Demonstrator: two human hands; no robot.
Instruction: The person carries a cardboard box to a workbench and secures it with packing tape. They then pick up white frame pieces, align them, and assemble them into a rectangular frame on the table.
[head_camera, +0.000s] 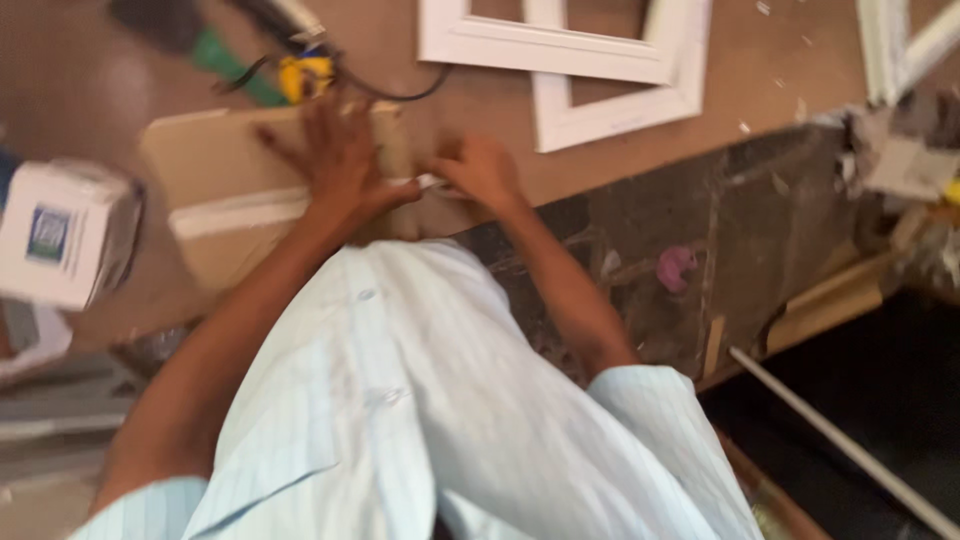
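A brown wooden workbench (620, 150) fills the view. A flat tan cardboard sheet with a white strip (230, 200) lies at ten o'clock. The left hand (340, 155) presses it with fingers spread flat. The right hand (485, 170), just at its three o'clock, pinches a small white piece (428, 181).

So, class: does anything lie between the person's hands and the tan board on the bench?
Nothing visible does. The left hand lies flat on the tan board, and the right hand is at its edge.
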